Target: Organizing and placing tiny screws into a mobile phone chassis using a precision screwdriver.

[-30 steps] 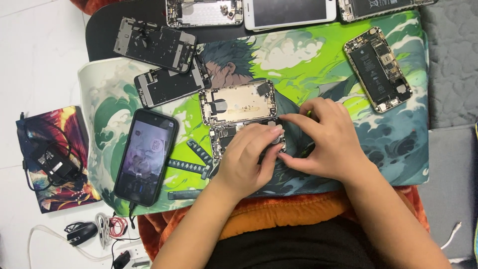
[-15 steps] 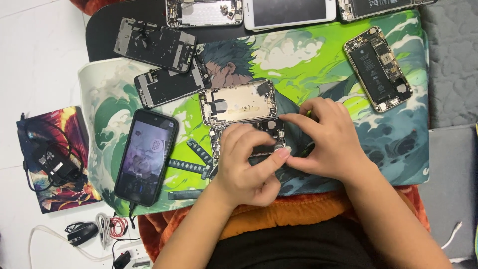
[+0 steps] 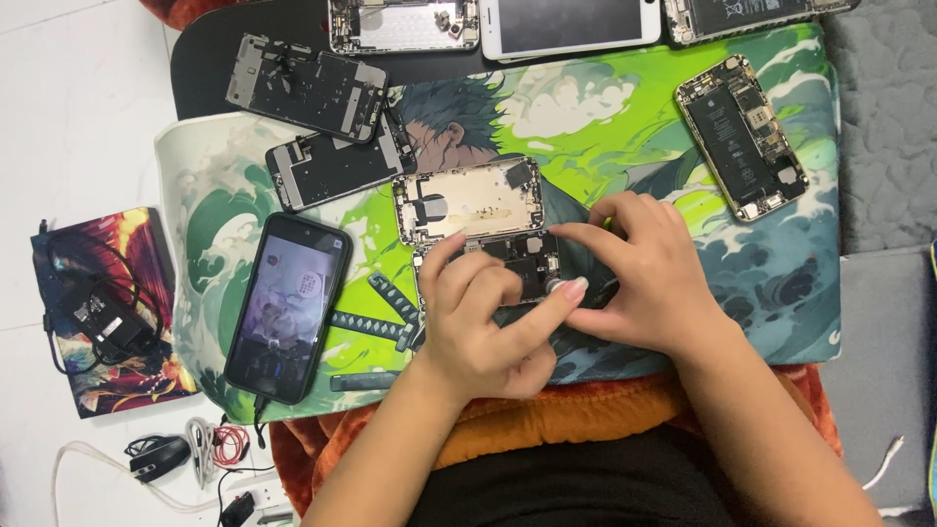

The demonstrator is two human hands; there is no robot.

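Note:
An opened phone lies on the green illustrated mat (image 3: 625,137): its bare silver back housing (image 3: 468,200) is above, and its dark inner half (image 3: 522,263) sits just below, under my fingers. My left hand (image 3: 483,322) rests on the dark half, its forefinger stretched right onto the lower edge. My right hand (image 3: 644,278) presses on the same part from the right, fingers curled over something small that stays hidden. A thin green tip shows by my right fingers.
A lit black phone (image 3: 285,304) lies on a cable at the mat's left. Stripped phone frames (image 3: 303,86) (image 3: 337,166), an open phone with battery (image 3: 742,137) and more phones along the top edge surround the work. A printed pad with charger (image 3: 102,312) and cables (image 3: 185,454) lie left.
My left hand has shifted slightly and its forefinger now reaches further right along the dark phone half. My right hand stays in about the same place.

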